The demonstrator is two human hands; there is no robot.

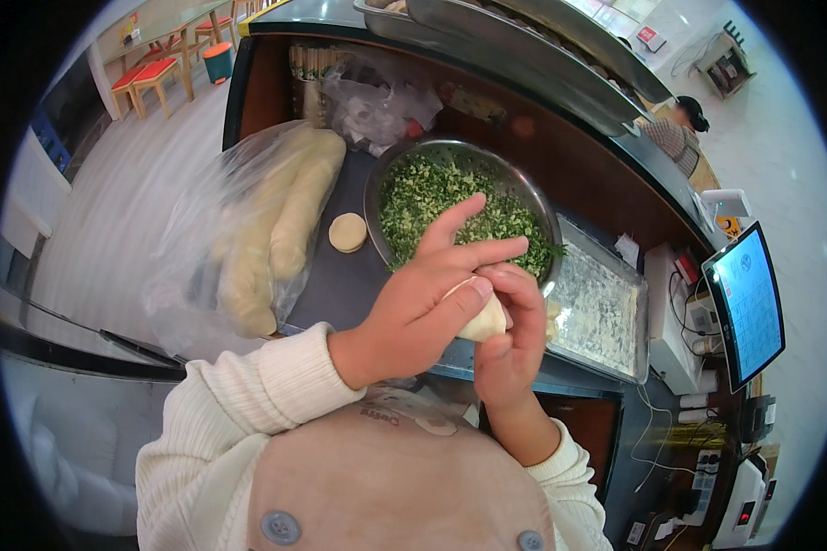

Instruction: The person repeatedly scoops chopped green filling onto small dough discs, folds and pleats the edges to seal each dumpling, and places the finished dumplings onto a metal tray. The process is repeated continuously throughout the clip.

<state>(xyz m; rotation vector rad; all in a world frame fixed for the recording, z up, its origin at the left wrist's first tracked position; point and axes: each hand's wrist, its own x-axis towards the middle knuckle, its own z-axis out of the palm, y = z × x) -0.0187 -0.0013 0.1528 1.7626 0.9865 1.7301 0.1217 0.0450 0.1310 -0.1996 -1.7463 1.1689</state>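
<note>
Between my two hands is a pale filled-looking dough bun (485, 323), held in front of a metal bowl (551, 241). My left hand (423, 298) grips its left side with the thumb on top, while two of its fingers stretch out over the bowl. On the other side my right hand (515, 326) pinches the bun's edge with fingers and thumb. Chopped green and pale filling (413, 197) heaps in the bowl. A small stack of round dough wrappers (347, 232) lies left of the bowl. What is inside the bun is hidden.
Long dough rolls (308, 197) lie under clear plastic (188, 248) at the left. A floured metal tray (602, 303) sits right of the bowl. Metal trays (524, 64) stand on the raised ledge behind. A lit screen (747, 308) and cables are at right; another person (675, 138) is beyond.
</note>
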